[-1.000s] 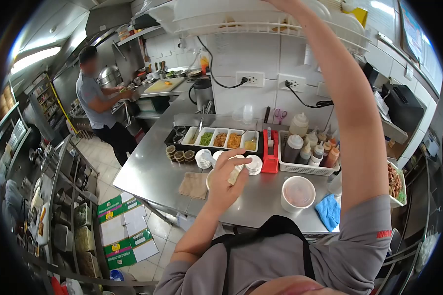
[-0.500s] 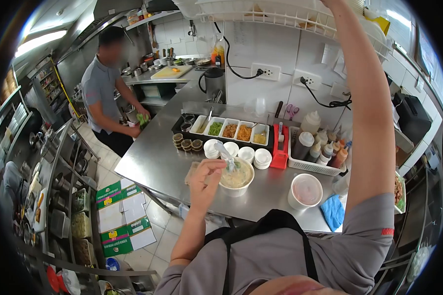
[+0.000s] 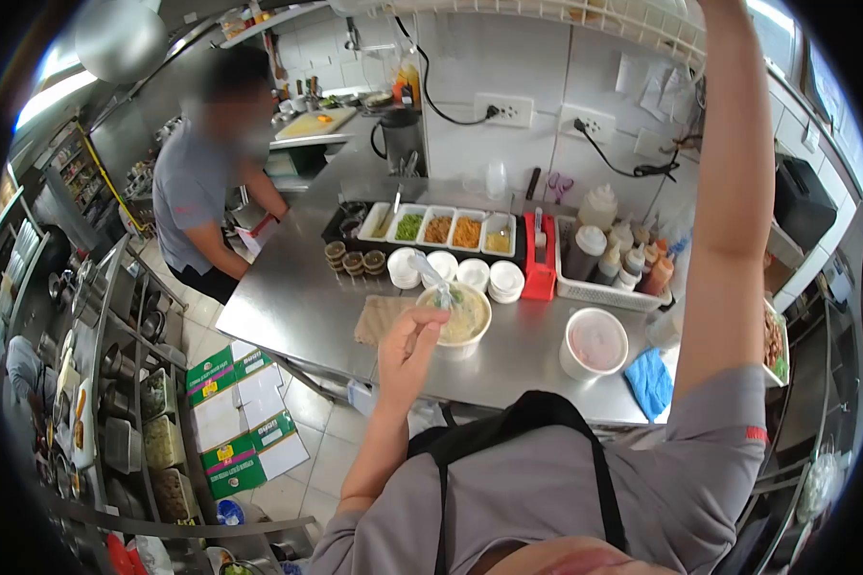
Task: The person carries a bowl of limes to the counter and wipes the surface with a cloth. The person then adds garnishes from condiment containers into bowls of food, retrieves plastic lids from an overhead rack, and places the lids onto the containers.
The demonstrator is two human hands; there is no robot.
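My left hand (image 3: 414, 345) is closed in a pinch at the near left rim of a white paper bowl (image 3: 465, 345). Between its fingertips is a twisted piece of clear plastic (image 3: 433, 278), which sticks up over the bowl; its exact kind is hard to make out. Pale food with bits of green shows inside the bowl. My right arm (image 3: 738, 192) reaches up past the wire rack (image 3: 633, 29), and its hand is cut off by the top edge. A second white tub (image 3: 594, 345), with a translucent lid, stands farther right.
Behind the bowl are stacked small white lids (image 3: 505, 280), dark sauce cups (image 3: 353, 261) and a topping tray (image 3: 438, 228). A basket of squeeze bottles (image 3: 612, 295) stands right, near a blue cloth (image 3: 649, 383). A co-worker (image 3: 206, 182) bends at the counter's left end.
My view has shifted, and my right hand has gone beyond the top edge. My left hand stays at the bowl with the plastic. The co-worker has leaned lower and closer to the counter.
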